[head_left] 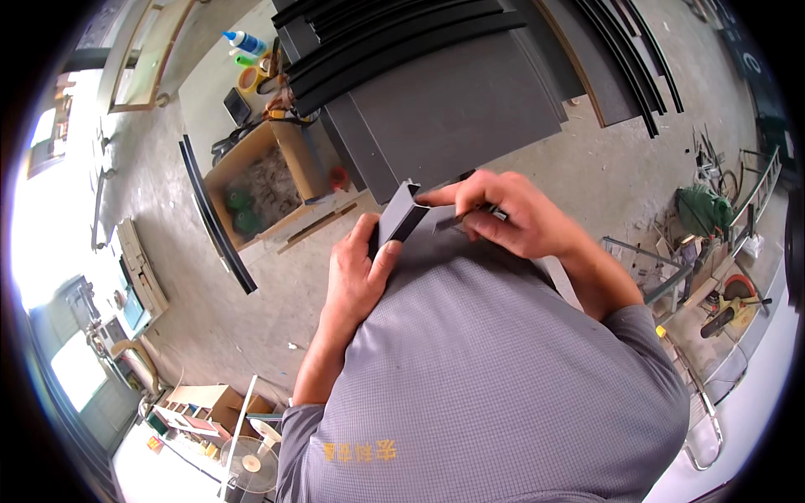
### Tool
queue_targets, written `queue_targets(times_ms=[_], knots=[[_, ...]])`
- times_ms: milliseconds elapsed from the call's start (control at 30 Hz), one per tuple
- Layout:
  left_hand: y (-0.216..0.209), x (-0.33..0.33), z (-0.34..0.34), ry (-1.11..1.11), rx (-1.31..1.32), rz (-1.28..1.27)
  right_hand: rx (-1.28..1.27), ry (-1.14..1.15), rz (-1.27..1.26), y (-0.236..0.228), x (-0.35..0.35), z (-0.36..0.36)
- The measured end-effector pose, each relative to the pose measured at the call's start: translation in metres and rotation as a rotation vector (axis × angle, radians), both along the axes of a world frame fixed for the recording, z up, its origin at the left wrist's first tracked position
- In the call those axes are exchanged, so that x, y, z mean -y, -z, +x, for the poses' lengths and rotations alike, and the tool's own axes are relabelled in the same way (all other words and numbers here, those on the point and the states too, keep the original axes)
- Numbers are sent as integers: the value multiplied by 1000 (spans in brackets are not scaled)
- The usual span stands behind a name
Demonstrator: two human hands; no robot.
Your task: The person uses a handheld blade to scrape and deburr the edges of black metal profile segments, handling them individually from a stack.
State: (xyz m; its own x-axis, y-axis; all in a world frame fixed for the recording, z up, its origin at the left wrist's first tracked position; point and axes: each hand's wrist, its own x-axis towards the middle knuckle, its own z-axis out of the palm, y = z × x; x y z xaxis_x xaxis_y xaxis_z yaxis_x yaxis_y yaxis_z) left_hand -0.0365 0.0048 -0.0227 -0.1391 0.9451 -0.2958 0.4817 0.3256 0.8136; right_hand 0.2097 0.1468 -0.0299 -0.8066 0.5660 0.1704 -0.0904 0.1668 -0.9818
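Observation:
My left hand [359, 270] grips the end of a dark grey metal profile [401, 218], thumb on its face, close to my chest. My right hand [503, 216] is closed around a small dark tool [470, 216] and presses it against the top of the same profile, index finger stretched toward the profile's light edge. My grey shirt hides the rest of the profile.
A stack of long dark profiles and grey panels [436, 92] lies on the concrete floor ahead. An open cardboard box [256, 180] with green items stands at the left, tape rolls and a bottle [245, 40] beyond. A green bag and tools [704, 210] lie right. A fan [249, 463] stands lower left.

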Motion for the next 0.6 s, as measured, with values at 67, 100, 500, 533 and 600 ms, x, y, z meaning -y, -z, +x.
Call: queue_targets(times_ms=[67, 100, 500, 533, 600], knots=[[0, 1, 0, 21, -2, -27, 17, 18, -345, 2, -1, 7], [-1, 0, 0, 10, 6, -31, -2, 47, -381, 2, -1, 5], [-1, 2, 1, 15, 17, -60, -25, 15, -152, -14, -8, -6], [0, 3, 2, 8, 4, -54, -30, 3, -345, -17, -9, -2], [2, 5, 2, 0, -17, -46, -221, 17, -470, -16, -19, 4]])
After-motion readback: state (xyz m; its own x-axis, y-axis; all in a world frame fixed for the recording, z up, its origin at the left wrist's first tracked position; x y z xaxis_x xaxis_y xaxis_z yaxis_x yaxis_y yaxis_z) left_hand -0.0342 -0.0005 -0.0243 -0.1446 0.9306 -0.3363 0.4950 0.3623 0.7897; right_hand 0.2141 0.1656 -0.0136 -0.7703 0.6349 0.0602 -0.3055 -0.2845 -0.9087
